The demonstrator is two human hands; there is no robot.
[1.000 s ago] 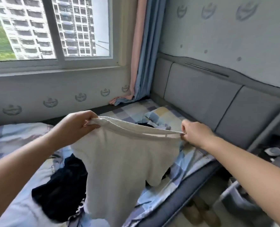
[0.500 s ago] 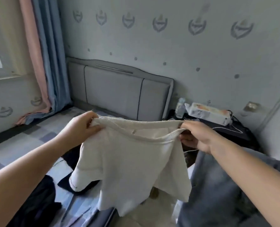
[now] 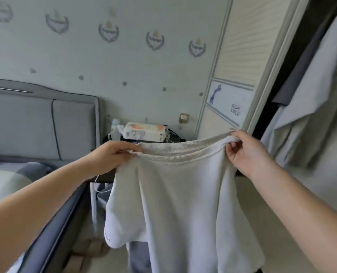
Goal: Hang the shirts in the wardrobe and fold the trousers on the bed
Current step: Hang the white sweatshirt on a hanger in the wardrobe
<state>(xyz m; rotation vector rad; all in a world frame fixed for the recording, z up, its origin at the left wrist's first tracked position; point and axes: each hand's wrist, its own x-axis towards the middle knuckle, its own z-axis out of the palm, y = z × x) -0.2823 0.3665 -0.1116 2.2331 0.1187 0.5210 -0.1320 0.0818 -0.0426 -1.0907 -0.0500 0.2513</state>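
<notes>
A white knit shirt [image 3: 175, 203] hangs stretched between both my hands, its ribbed neckline on top and its body drooping toward the floor. My left hand [image 3: 112, 156] pinches the left end of the neckline. My right hand [image 3: 246, 152] grips the right end, fingers curled around the fabric. The wardrobe [image 3: 240, 62] stands at the right with its sliding door pushed aside, and a pale grey shirt [image 3: 309, 99] hangs inside the dark opening. The bed [image 3: 51, 217] lies at the lower left, only its grey edge and some checked bedding showing.
A grey padded headboard [image 3: 45, 123] runs along the left wall. A dark bedside table [image 3: 144, 140] carries a tissue box [image 3: 144, 132], a bottle [image 3: 115, 129] and cables. Slippers [image 3: 90, 251] sit on the floor beside the bed frame.
My view has swung right from the window and bed to the bedside table and the wardrobe. The white shirt has travelled with both hands, still held by its neckline.
</notes>
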